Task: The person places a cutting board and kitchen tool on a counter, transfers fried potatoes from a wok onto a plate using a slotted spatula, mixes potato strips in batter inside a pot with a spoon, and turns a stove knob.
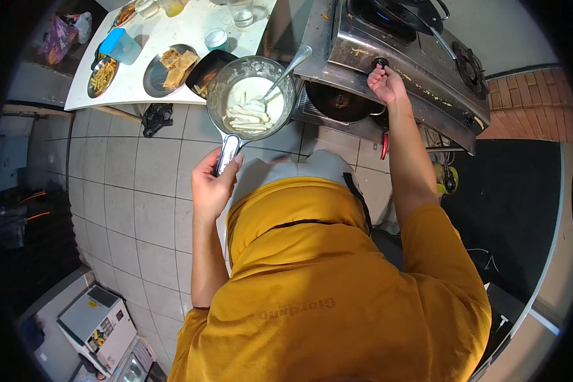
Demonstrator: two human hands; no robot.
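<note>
My left hand [211,184] is wrapped round the handle of a metal saucepan [291,95], held out in front of my body. Inside lie a white liquid [251,89] and several pale, cut sticks [247,120]. A metal spoon [294,62] rests in the pan, its handle leaning over the far right rim. At the front panel of the steel gas stove [353,48], my right hand [387,84] has its fingers curled at a black knob [380,62]. Blue flame shows under a dark pan [385,16] on the near burner.
The white table [178,19] holds a plate of folded flatbread [172,67], a dish of fries [103,76], a blue-lidded container [121,46], a black tray [211,67], a jar [216,39] and a glass [241,13]. A wok [340,102] sits on the shelf below the stove.
</note>
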